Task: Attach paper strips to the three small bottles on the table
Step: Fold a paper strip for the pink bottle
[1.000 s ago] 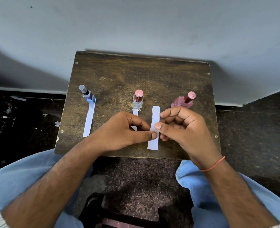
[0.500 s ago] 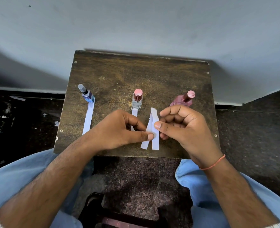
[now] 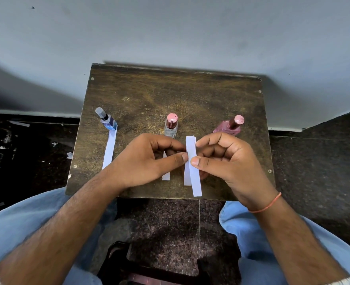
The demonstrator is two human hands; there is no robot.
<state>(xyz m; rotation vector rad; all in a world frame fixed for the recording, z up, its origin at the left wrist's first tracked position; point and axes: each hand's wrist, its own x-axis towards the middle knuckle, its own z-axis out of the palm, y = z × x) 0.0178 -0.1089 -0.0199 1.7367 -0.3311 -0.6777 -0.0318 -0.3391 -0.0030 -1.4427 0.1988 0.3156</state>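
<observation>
Three small bottles stand in a row on the dark wooden table [image 3: 190, 95]. A white strip [image 3: 109, 149] runs toward me from the blue bottle [image 3: 108, 121] at the left. The clear middle bottle [image 3: 171, 125] has a strip [image 3: 166, 175] below it, mostly hidden by my left hand [image 3: 147, 161]. At the right, the pink bottle [image 3: 230, 126] has no strip. Both hands pinch a white paper strip [image 3: 193, 167] held upright between them, my right hand [image 3: 227, 161] on its right edge. A second layer peels away behind it.
A grey wall rises behind the table. Dark speckled floor lies on both sides, with paper scraps [image 3: 69, 154] at the left. My knees in light blue trousers [image 3: 21, 227] flank the table's near edge. A dark object [image 3: 149, 264] sits on the floor between them.
The held strip has split into two layers that first spread apart at the bottom and now lie closer together. Both hands rose slightly. The bottles have not moved.
</observation>
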